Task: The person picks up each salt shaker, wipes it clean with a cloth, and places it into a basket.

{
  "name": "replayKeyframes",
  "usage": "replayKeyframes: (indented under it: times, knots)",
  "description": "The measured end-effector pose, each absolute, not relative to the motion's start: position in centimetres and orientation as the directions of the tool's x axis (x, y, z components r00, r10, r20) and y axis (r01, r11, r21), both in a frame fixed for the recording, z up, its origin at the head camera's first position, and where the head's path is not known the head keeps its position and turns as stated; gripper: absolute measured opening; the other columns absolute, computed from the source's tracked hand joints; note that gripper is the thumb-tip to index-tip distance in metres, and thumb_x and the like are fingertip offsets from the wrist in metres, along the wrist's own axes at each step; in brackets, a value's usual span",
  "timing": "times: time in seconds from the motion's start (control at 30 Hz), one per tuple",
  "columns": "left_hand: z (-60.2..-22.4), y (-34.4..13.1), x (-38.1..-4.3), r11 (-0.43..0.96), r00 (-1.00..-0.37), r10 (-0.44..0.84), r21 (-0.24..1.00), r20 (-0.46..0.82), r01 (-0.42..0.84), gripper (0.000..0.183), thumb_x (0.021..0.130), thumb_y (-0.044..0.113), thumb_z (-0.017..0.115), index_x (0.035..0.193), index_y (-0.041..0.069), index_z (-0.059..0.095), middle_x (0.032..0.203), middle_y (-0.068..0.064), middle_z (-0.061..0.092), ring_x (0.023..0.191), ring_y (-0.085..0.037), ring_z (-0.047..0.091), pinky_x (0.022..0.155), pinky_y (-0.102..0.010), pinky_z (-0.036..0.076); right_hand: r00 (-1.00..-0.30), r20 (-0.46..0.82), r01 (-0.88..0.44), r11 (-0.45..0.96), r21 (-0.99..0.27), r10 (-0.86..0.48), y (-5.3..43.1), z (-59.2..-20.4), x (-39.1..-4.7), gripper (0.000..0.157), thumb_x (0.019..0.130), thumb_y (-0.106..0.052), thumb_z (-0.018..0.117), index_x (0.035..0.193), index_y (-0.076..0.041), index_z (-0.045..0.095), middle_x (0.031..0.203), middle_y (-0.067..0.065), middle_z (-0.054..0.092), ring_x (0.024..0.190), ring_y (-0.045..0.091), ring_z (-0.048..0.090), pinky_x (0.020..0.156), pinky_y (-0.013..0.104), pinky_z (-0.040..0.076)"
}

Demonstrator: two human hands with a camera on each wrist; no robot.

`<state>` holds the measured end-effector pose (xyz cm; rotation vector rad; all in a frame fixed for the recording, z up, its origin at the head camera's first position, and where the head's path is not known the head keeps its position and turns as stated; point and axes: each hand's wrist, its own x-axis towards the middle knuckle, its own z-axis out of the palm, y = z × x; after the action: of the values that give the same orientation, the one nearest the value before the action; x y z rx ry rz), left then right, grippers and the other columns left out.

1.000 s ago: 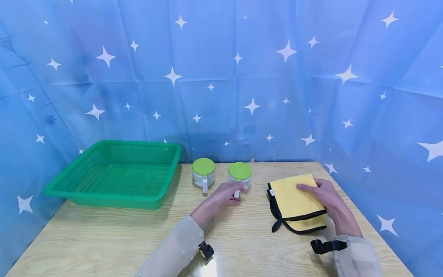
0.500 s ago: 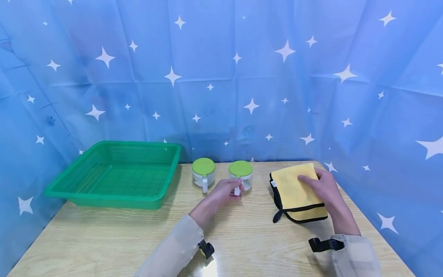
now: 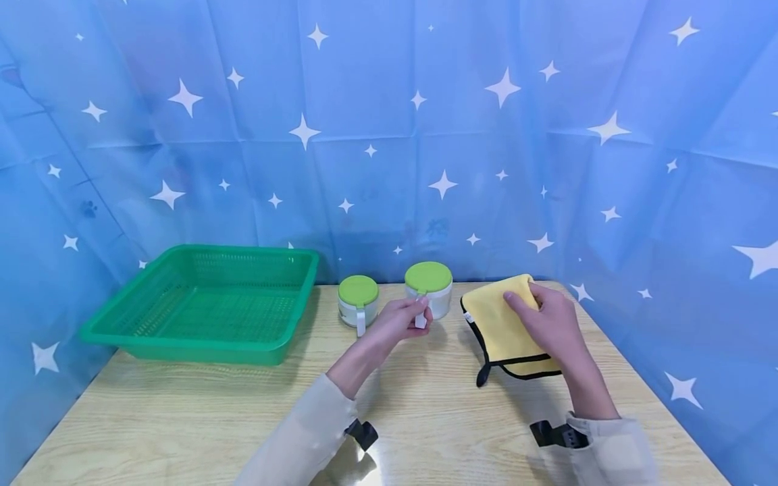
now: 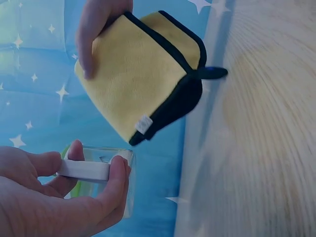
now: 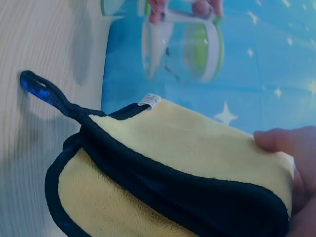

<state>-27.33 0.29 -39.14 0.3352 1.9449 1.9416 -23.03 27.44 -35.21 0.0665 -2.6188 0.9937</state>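
My left hand [image 3: 398, 322] grips the white handle [image 4: 85, 170] of a clear, green-lidded jar [image 3: 428, 287], which is raised off the table. In the right wrist view the same jar [image 5: 190, 49] shows its glass wall and white collar. My right hand [image 3: 550, 320] pinches a folded yellow cloth [image 3: 501, 324] by its right edge, thumb on top. Black trim and a hanging loop [image 5: 49, 94] edge the cloth [image 5: 197, 143], which is also held above the table. The cloth lies just right of the jar, apart from it.
A second green-lidded jar [image 3: 358, 300] stands on the table left of the held one. Farther left sits a green plastic basket [image 3: 279, 354] with nothing visible inside. Behind the wooden table [image 3: 200, 425] hangs a blue star-patterned curtain [image 3: 377, 88].
My left hand has closed on the handle and lifted the jar up and slightly right. The cloth has risen off the table in my right hand and shifted slightly left.
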Motion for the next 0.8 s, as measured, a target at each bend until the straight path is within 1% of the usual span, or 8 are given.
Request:
replayKeyframes:
  times: [0.07, 0.2, 0.3, 0.4, 0.47, 0.6, 0.73, 0.8]
  knots:
    - [-38.8, 0.3, -27.1, 0.021, -0.904, 0.419, 0.997, -0.082, -0.080, 0.036, 0.111, 0.036, 0.046, 0.094, 0.008, 0.061, 0.100, -0.002, 0.056, 0.100, -0.016, 0.059, 0.103, -0.036, 0.055, -0.934, 0.353, -0.191, 0.764, -0.616, 0.051, 26.7, -35.2, -23.0, 0.038, 0.103, -0.038, 0.061, 0.100, -0.001, 0.067, 0.074, 0.012, 0.062, 0.057, 0.015, 0.059, 0.050, 0.028, 0.048]
    - [-38.2, 0.5, -26.6, 0.018, -0.910, 0.409, 0.998, -0.065, -0.062, 0.036, 0.111, 0.036, 0.046, 0.094, 0.007, 0.061, 0.100, -0.002, 0.056, 0.099, -0.016, 0.059, 0.102, -0.036, 0.056, -0.914, 0.406, -0.244, 0.794, -0.556, 0.003, 25.5, -35.3, -22.9, 0.030, 0.102, -0.031, 0.063, 0.100, -0.001, 0.067, 0.066, 0.008, 0.054, 0.055, 0.015, 0.052, 0.050, 0.026, 0.043]
    - [-37.9, 0.6, -26.3, 0.024, -0.917, 0.396, 0.999, -0.053, -0.047, 0.036, 0.111, 0.035, 0.046, 0.094, 0.007, 0.061, 0.098, -0.001, 0.056, 0.096, -0.015, 0.059, 0.100, -0.035, 0.057, -0.905, 0.424, -0.267, 0.813, -0.517, -0.028, 24.8, -35.5, -22.8, 0.028, 0.102, -0.028, 0.064, 0.105, -0.001, 0.068, 0.063, 0.005, 0.049, 0.054, 0.015, 0.047, 0.051, 0.026, 0.039]
    - [-37.7, 0.7, -26.1, 0.029, -0.922, 0.385, 0.999, -0.046, -0.038, 0.036, 0.111, 0.034, 0.047, 0.093, 0.006, 0.061, 0.097, -0.001, 0.056, 0.095, -0.014, 0.059, 0.099, -0.034, 0.058, -0.904, 0.425, -0.279, 0.823, -0.495, -0.050, 24.2, -35.6, -22.7, 0.028, 0.101, -0.028, 0.065, 0.108, -0.001, 0.068, 0.063, 0.004, 0.048, 0.055, 0.016, 0.044, 0.053, 0.027, 0.037]
    - [-37.7, 0.7, -26.0, 0.034, -0.923, 0.381, 0.999, -0.044, -0.033, 0.036, 0.110, 0.034, 0.047, 0.093, 0.006, 0.061, 0.097, -0.001, 0.056, 0.094, -0.014, 0.059, 0.098, -0.034, 0.058, -0.903, 0.426, -0.286, 0.825, -0.488, -0.060, 23.7, -35.6, -22.7, 0.027, 0.100, -0.028, 0.066, 0.104, -0.002, 0.068, 0.063, 0.004, 0.048, 0.056, 0.017, 0.044, 0.054, 0.028, 0.037]
    - [-37.7, 0.8, -26.0, 0.035, -0.924, 0.382, 0.999, -0.033, -0.021, 0.036, 0.110, 0.034, 0.048, 0.092, 0.006, 0.061, 0.096, -0.001, 0.055, 0.094, -0.014, 0.059, 0.096, -0.034, 0.058, -0.897, 0.434, -0.308, 0.823, -0.478, -0.084, 22.8, -35.6, -22.5, 0.024, 0.100, -0.027, 0.067, 0.090, -0.006, 0.063, 0.064, 0.003, 0.046, 0.055, 0.016, 0.043, 0.054, 0.028, 0.036]
    - [-37.6, 0.9, -25.8, 0.044, -0.924, 0.382, 0.999, -0.029, -0.014, 0.037, 0.110, 0.035, 0.048, 0.091, 0.006, 0.060, 0.094, -0.001, 0.056, 0.093, -0.014, 0.060, 0.095, -0.034, 0.058, -0.894, 0.435, -0.325, 0.821, -0.470, -0.104, 22.2, -35.7, -22.4, 0.028, 0.100, -0.027, 0.066, 0.080, -0.010, 0.055, 0.064, 0.002, 0.041, 0.054, 0.015, 0.038, 0.055, 0.028, 0.034]
    - [-37.5, 1.0, -25.7, 0.055, -0.925, 0.379, 0.998, -0.033, -0.013, 0.037, 0.110, 0.036, 0.048, 0.090, 0.007, 0.060, 0.094, -0.002, 0.057, 0.091, -0.015, 0.062, 0.094, -0.035, 0.058, -0.893, 0.437, -0.331, 0.820, -0.468, -0.111, 22.1, -35.7, -22.3, 0.030, 0.100, -0.027, 0.066, 0.079, -0.011, 0.053, 0.064, 0.002, 0.041, 0.054, 0.015, 0.038, 0.055, 0.027, 0.033]
